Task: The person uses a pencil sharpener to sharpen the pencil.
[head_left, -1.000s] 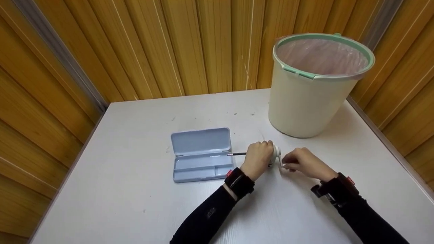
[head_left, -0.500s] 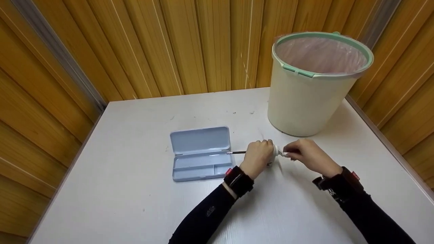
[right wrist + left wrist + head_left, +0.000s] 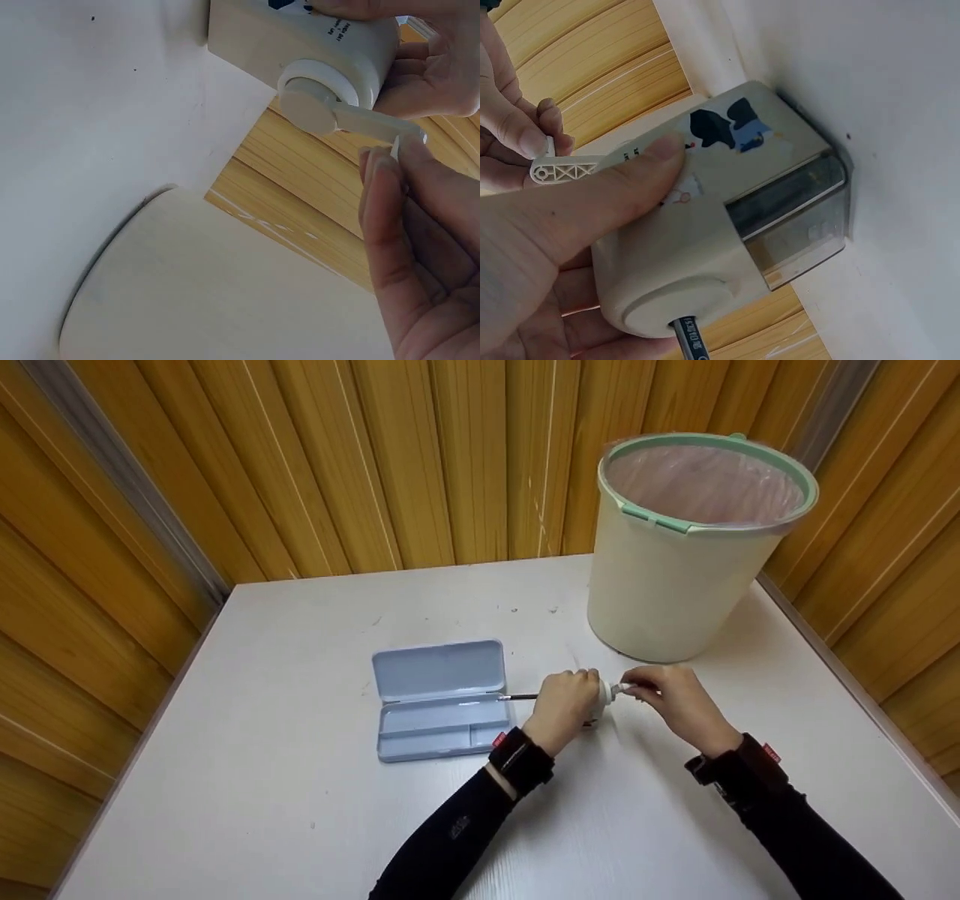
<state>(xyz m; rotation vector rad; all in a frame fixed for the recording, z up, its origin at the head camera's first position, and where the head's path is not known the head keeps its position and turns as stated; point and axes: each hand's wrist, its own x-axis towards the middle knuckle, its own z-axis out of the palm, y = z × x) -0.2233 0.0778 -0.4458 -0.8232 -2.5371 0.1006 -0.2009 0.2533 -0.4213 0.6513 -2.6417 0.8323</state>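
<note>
Your left hand (image 3: pixel 568 706) wraps the white pencil sharpener (image 3: pixel 727 225) at centre frame of the head view, thumb (image 3: pixel 592 202) pressed along its top and fingers curled under, pinning the box flat to the white table (image 3: pixel 300 825) so it does not shift. A dark pencil (image 3: pixel 519 697) juts from the sharpener's left end, its tip seated in the round port at the lower middle of the left wrist view. The clear shavings drawer (image 3: pixel 795 221) faces the table side.

Your right hand (image 3: pixel 671 701), just right of the sharpener, pinches the end of the crank handle (image 3: pixel 352 120) between fingertips, narrow and closed on the small knob; the rest of the fingers are loosely bent.

Left of the hands, touching neither, an open blue pencil case (image 3: pixel 441 701) lies with its lid back, apparently the pencil's home. A cream waste bin (image 3: pixel 675 577) with a green rim and pink liner stands at upper right, near at hand for shavings. Wooden panelling (image 3: pixel 300 465) closes the background.
</note>
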